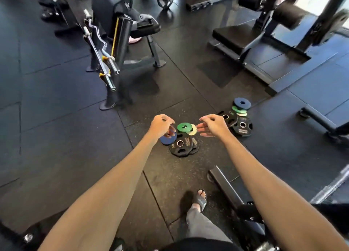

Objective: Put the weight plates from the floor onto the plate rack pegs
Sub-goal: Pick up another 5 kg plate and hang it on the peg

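Observation:
Two piles of weight plates lie on the black rubber floor. The near pile has a small blue plate [166, 139], a green plate [184, 127], a cream plate [193, 131] and black plates [181, 146]. My left hand [160, 125] hangs over the blue plate. Its fingers curl down at the plate's hole, and a grip cannot be made out. My right hand [211, 125] hovers just right of the cream plate, fingers relaxed and holding nothing. The far pile [241, 126] has black plates topped by green ones and a blue one [242, 103]. No plate rack can be made out.
A stand holding curl bars [105, 69] rises at the left. A padded bench machine [232, 37] stands at the back right. A black frame bar [224, 186] lies by my sandalled foot [201, 199]. Another person's foot [135, 40] shows behind the stand.

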`<action>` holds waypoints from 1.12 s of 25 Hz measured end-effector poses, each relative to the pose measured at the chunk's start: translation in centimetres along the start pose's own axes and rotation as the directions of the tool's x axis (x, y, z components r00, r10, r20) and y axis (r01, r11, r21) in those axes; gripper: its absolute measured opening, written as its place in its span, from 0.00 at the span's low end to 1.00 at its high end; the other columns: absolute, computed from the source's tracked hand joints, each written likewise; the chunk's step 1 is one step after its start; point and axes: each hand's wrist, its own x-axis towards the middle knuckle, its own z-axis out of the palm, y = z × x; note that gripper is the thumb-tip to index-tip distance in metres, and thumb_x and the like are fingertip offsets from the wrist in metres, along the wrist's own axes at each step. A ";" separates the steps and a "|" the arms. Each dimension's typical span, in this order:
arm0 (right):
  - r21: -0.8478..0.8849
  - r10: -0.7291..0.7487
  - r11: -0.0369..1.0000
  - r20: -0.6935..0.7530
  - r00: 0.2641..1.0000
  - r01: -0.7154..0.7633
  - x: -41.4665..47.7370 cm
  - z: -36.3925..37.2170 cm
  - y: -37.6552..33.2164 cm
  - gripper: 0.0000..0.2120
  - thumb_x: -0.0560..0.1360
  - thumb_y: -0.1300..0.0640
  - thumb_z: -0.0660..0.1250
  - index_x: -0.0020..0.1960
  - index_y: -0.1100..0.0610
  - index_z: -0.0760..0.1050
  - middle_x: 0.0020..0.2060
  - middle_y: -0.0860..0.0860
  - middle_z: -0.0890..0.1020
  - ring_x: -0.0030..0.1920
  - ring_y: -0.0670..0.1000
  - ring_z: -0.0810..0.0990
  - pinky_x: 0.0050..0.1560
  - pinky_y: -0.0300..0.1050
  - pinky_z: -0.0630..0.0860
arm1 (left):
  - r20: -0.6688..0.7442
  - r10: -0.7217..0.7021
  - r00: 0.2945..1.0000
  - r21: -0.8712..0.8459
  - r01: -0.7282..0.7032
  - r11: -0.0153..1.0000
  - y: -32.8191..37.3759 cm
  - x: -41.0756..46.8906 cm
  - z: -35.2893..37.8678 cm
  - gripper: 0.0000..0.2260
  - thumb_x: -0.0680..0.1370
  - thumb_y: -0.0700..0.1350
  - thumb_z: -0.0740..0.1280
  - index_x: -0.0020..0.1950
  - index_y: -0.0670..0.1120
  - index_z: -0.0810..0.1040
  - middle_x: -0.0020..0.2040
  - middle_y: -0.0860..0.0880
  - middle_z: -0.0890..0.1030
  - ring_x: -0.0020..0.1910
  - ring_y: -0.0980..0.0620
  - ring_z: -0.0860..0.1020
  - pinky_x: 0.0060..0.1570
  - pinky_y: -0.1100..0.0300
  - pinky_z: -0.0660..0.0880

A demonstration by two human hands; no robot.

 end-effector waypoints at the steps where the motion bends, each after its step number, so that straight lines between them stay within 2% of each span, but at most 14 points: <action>1: -0.004 0.012 1.000 -0.012 1.000 -0.012 2.0 -0.2 -0.5 0.05 0.81 0.60 0.61 0.47 0.56 0.74 0.40 0.60 0.82 0.34 0.52 0.81 0.38 0.45 0.78 | -0.001 -0.029 1.000 0.004 0.029 1.000 0.9 1.9 0.3 0.07 0.83 0.38 0.61 0.49 0.37 0.77 0.37 0.36 0.81 0.23 0.50 0.78 0.21 0.62 0.74; 6: -0.102 0.037 0.994 -0.007 0.999 -0.037 10.4 -0.8 -1.6 0.05 0.80 0.57 0.62 0.51 0.57 0.76 0.40 0.57 0.85 0.34 0.50 0.83 0.36 0.45 0.79 | 0.010 -0.106 0.994 0.088 0.105 0.991 3.1 10.4 0.9 0.06 0.82 0.40 0.62 0.50 0.38 0.76 0.41 0.35 0.83 0.30 0.45 0.79 0.23 0.61 0.74; 11: -0.306 0.024 0.952 0.010 1.000 -0.019 17.2 1.2 -1.8 0.09 0.81 0.55 0.60 0.52 0.58 0.76 0.39 0.56 0.86 0.33 0.48 0.83 0.33 0.41 0.76 | 0.078 -0.135 0.988 0.302 0.105 0.948 2.8 18.9 0.8 0.09 0.82 0.42 0.60 0.53 0.39 0.77 0.39 0.40 0.84 0.32 0.48 0.80 0.32 0.55 0.78; 13: -0.376 0.027 0.926 0.012 1.000 -0.020 19.9 2.3 -1.5 0.09 0.81 0.55 0.59 0.54 0.57 0.76 0.42 0.56 0.86 0.36 0.48 0.83 0.36 0.41 0.76 | 0.119 -0.121 0.986 0.393 0.065 0.917 2.1 23.0 1.1 0.09 0.82 0.43 0.60 0.51 0.41 0.77 0.40 0.42 0.84 0.37 0.47 0.82 0.42 0.50 0.81; 15: -0.437 0.071 0.897 0.002 0.997 -0.063 23.0 3.5 -0.8 0.11 0.81 0.55 0.58 0.55 0.59 0.77 0.46 0.57 0.85 0.46 0.55 0.83 0.46 0.46 0.77 | 0.178 -0.114 0.977 0.485 0.014 0.874 1.6 27.2 1.4 0.09 0.82 0.44 0.60 0.49 0.42 0.77 0.42 0.41 0.84 0.42 0.44 0.83 0.46 0.47 0.80; 18: -0.443 0.171 0.877 -0.072 0.983 -0.185 28.3 5.2 0.8 0.14 0.80 0.55 0.57 0.56 0.59 0.78 0.50 0.60 0.84 0.54 0.60 0.82 0.56 0.51 0.77 | 0.318 -0.127 0.940 0.607 -0.098 0.789 0.4 33.7 2.3 0.09 0.81 0.44 0.60 0.51 0.42 0.78 0.46 0.40 0.83 0.47 0.41 0.82 0.43 0.49 0.77; 22: -0.405 0.298 0.845 -0.183 0.937 -0.348 33.7 7.1 4.5 0.12 0.81 0.55 0.60 0.58 0.60 0.78 0.54 0.60 0.83 0.57 0.62 0.80 0.57 0.50 0.75 | 0.485 -0.168 0.858 0.712 -0.276 0.646 -2.8 41.5 3.5 0.08 0.81 0.44 0.61 0.54 0.43 0.78 0.53 0.41 0.81 0.52 0.40 0.79 0.48 0.50 0.75; 25: -0.352 0.375 0.826 -0.240 0.895 -0.440 37.5 8.6 10.0 0.14 0.80 0.55 0.61 0.63 0.60 0.75 0.58 0.60 0.81 0.60 0.63 0.78 0.58 0.51 0.74 | 0.536 -0.204 0.819 0.746 -0.346 0.569 -7.2 46.9 5.5 0.08 0.81 0.44 0.60 0.55 0.44 0.77 0.53 0.43 0.80 0.53 0.41 0.78 0.45 0.52 0.72; 28: -0.302 0.459 0.800 -0.246 0.854 -0.518 41.7 10.3 18.2 0.17 0.79 0.55 0.62 0.66 0.60 0.72 0.60 0.60 0.80 0.61 0.63 0.77 0.60 0.51 0.73 | 0.552 -0.227 0.802 0.760 -0.372 0.534 -13.9 52.1 8.9 0.07 0.81 0.44 0.60 0.54 0.44 0.76 0.54 0.43 0.80 0.55 0.40 0.78 0.48 0.50 0.73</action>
